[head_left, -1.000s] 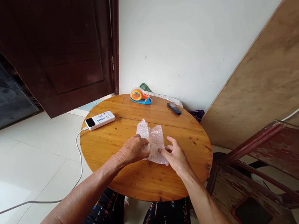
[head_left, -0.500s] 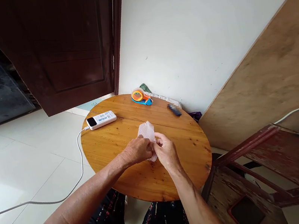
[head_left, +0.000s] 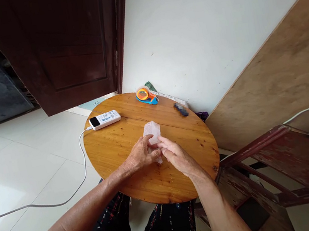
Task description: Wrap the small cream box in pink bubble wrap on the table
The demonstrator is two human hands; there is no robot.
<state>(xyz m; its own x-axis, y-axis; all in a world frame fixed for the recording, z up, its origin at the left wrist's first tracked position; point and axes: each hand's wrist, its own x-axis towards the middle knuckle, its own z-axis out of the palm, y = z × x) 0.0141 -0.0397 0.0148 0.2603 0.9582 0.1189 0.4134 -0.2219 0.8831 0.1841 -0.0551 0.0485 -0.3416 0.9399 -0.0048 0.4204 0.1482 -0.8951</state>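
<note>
A small piece of translucent, whitish bubble wrap (head_left: 153, 129) stands out over the middle of the round wooden table, between my two hands. My left hand (head_left: 141, 152) grips its left side, index finger along the edge and thumb lower down. From the right, my right hand (head_left: 178, 156) pinches its lower right part, with the fingertips of both hands close together. A bit of the wrap shows beneath the fingers. Whether anything lies inside the wrap cannot be made out.
On the round table (head_left: 110, 150) a white power bank (head_left: 108, 119) lies at left, with a white cable (head_left: 83, 162) running to the floor. An orange and blue tape dispenser (head_left: 147, 95) stands at the back. Right of it is a dark pixelated object (head_left: 181, 110). A wooden chair (head_left: 291, 164) is at right.
My left hand has uncurled from a fist-like grip, its thumb and index finger now spread along the bubble wrap. My right hand's fingers have stretched toward the left. The view has shifted slightly.
</note>
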